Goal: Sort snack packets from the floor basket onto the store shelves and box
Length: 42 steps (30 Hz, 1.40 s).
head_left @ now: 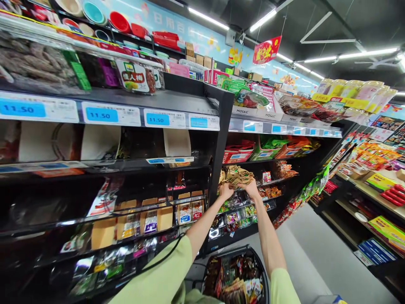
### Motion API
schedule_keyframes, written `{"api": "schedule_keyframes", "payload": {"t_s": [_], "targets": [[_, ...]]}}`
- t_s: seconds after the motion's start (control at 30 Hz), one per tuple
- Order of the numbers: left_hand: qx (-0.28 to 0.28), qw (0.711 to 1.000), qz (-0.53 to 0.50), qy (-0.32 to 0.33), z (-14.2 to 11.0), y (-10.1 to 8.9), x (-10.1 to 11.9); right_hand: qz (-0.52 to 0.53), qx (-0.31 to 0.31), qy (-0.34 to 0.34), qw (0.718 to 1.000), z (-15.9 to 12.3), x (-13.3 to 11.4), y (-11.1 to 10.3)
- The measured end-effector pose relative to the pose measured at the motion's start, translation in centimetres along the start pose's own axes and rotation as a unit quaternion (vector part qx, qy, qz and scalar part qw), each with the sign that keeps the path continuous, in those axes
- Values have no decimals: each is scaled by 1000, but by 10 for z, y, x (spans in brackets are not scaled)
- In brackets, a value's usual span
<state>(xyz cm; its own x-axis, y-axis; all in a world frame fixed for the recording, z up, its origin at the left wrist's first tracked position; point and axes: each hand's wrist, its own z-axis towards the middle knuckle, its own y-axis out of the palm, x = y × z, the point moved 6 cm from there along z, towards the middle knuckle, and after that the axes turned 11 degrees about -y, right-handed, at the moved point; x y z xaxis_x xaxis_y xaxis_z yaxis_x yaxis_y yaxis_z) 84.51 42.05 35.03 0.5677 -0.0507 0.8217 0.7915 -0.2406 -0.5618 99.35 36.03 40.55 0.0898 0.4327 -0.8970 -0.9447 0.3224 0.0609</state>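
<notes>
Both my arms reach forward to a middle shelf just right of the black shelf post [221,143]. A bunch of small brown snack packets [236,174] lies between my hands at the shelf's front. My left hand [225,192] is closed on the bunch's left side, and my right hand [251,188] grips its right side. Some of my fingertips are hidden among the packets. Below my arms stands a dark basket [267,280] holding many packaged snacks, among them brown packets [236,291] much like those in my hands.
Boxes of red and green snack bags [238,152] sit on the shelf above my hands. Lower shelves carry more small packets [234,217]. To the left are shelves with cardboard boxes [104,233] and price tags [110,114]. Hanging snack bags [303,194] line the right end, beside a pale floor [329,249].
</notes>
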Motion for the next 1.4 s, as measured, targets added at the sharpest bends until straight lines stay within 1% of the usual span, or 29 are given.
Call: {"api": "schedule_keyframes", "payload": {"t_s": [0.1,0.2,0.3,0.4,0.47,0.57,0.7,0.8,0.9,0.97,1.1,1.2,1.27,1.33,1.37,1.4], "targets": [[9,1000,-13,-7,3,-3,3,7,16,-3,1000,3,4,-6],[37,999,-33,13,-7,-7,3,16,24,-8,1000,2,6,-14],[99,994,-47,29,-23,-13,-5,13,18,-8,1000,1,9,-19],[173,980,-59,82,-35,-18,-11,-3,-8,4,1000,2,15,-15],[196,972,-58,120,-37,-18,-15,-13,-39,4,999,1,18,-8],[196,968,-51,148,-31,-15,-21,-17,-66,0,998,1,21,1],[195,961,-77,182,-23,-18,-25,-4,-50,10,999,2,30,1],[190,955,-95,205,-21,-20,-23,-14,-54,-1,998,4,36,3],[167,955,-83,232,-21,-15,-19,-68,-62,-28,995,5,42,8],[162,957,-71,230,-20,-12,-21,-124,-61,-46,989,3,47,10],[148,965,-29,212,-18,-6,-38,-259,-74,-72,960,-5,57,9],[140,968,13,206,-18,-6,-52,-307,-87,-77,945,-11,63,8],[146,967,45,204,-18,-8,-59,-300,-96,-82,945,-16,66,11],[170,962,76,201,-19,-11,-62,-269,-91,-84,955,-26,69,17],[187,958,89,199,-19,-14,-64,-246,-67,-87,963,-33,70,20],[208,953,100,196,-20,-16,-65,-222,-29,-91,970,-40,71,22]]}}
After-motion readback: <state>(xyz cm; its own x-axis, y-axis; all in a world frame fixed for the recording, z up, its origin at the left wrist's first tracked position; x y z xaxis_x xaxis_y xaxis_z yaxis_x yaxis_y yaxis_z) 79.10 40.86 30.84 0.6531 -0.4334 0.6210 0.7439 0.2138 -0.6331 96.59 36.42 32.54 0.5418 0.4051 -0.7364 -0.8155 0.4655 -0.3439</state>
